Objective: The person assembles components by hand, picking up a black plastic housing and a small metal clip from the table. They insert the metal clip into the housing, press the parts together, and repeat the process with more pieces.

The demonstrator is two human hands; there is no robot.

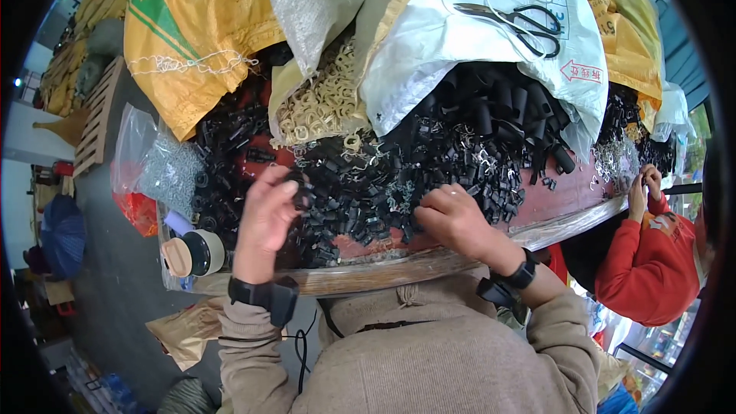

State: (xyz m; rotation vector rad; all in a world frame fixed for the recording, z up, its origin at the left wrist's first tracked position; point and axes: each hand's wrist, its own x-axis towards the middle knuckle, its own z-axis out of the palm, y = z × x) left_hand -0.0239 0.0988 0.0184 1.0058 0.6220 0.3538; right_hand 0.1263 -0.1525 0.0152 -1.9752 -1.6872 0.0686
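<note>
My left hand (267, 215) is raised over the left part of the pile, with thumb and fingers closed on a small black plastic part (300, 190). Fingers curled and pointing down, my right hand (458, 221) is at the near side of the pile; what lies between its fingertips is hidden. Beneath and between both hands spreads a heap of small black plastic parts (353, 213). Small silvery metal pieces (400, 196) are mixed into it. Beige ring-shaped parts (318, 104) spill from a sack behind my left hand.
Larger black tubes (502, 107) spill from a white sack (429, 31) at the back, with scissors (517, 24) on top. A lidded jar (205, 251) and a clear bag of metal pieces (170, 169) stand left. The table has a wooden edge (368, 274). A person in red (652, 261) works at right.
</note>
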